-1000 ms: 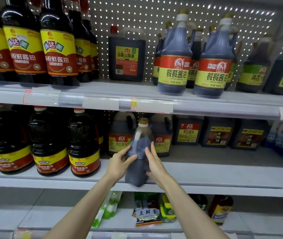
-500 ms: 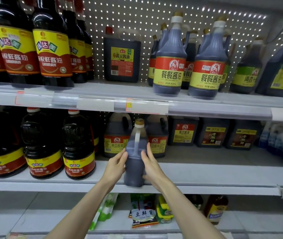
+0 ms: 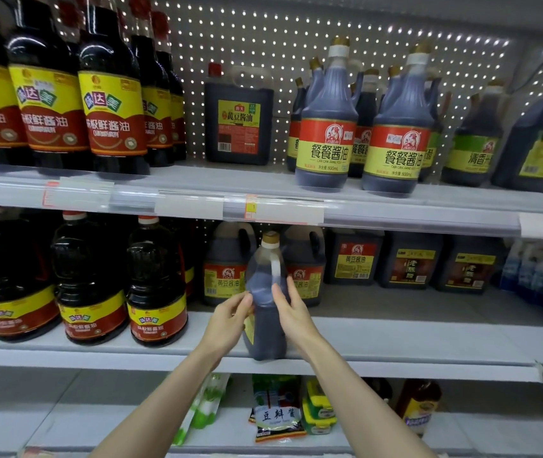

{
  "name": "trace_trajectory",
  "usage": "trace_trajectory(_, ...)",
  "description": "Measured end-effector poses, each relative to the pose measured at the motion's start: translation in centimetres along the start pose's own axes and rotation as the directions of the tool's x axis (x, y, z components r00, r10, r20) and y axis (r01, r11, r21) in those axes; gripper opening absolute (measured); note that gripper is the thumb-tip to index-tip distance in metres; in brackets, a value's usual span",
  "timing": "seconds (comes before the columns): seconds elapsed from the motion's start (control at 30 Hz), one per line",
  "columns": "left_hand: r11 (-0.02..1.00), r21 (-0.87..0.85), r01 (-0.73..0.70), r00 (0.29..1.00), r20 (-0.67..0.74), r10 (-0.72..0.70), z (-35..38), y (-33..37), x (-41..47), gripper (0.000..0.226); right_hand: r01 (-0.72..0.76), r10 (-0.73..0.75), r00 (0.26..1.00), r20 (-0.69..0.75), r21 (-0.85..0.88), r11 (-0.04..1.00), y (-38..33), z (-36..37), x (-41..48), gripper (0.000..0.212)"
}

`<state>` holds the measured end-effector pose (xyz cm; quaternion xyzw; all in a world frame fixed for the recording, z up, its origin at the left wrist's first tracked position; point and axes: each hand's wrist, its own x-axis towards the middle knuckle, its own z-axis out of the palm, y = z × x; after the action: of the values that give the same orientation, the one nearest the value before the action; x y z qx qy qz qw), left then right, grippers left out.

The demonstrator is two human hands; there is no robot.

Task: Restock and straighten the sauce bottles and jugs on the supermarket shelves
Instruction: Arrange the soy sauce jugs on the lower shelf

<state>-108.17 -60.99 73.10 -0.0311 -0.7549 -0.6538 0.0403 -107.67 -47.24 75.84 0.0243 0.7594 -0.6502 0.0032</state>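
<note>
Head view: both hands (image 3: 263,317) around jug (image 3: 266,292).

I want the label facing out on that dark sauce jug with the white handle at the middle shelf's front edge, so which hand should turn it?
Probably the left hand: its fingertips touch the yellow label edge on the dark sauce jug with the white handle. The right hand lies beside the handle and can steady it.

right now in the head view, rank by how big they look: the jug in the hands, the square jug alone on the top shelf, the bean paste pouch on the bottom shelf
1. Held jug, though it is nearest the camera, so unsure.
2. Square jug, set further back.
3. Bean paste pouch, clearly smallest.
</note>
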Motion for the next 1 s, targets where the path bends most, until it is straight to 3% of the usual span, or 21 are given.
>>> trace_trajectory(0.2, 0.996, 0.079, -0.035, 0.999, 0.02, 0.033, -1.4, 1.4, 2.0, 0.046, 0.056, -0.055, 0.991, -0.122, 0.0, 0.998, 0.5, 1.2, -0.4, 0.062)
trace_trajectory(0.33, 0.993, 0.114, -0.015, 0.999, 0.038, 0.011, -1.0, 2.3, 3.6, 0.007, 0.064, -0.065, 0.991, -0.121, -0.014, 0.998, 0.9, 1.3, -0.5, 0.061)
trace_trajectory(0.57, 0.997, 0.037, 0.063, 0.977, 0.203, -0.069, -1.1, 2.3, 6.2, 0.025, 0.08, -0.092, 0.989, -0.114, -0.107, 0.991, 1.2, 0.7, 0.0, 0.058)
trace_trajectory(0.7, 0.99, 0.063, 0.122, 0.958, 0.254, -0.134, -1.5, 1.1, 7.5, 0.047, 0.083, -0.099, 0.988, -0.119, -0.133, 0.988, 1.6, 0.7, 0.1, 0.057)
trace_trajectory(1.0, 1.0, 0.023, -0.006, 0.99, 0.138, 0.003, -1.1, 1.0, 7.1, 0.025, 0.059, -0.064, 0.997, -0.041, -0.108, 0.992, 2.0, -1.0, 1.1, 0.054)
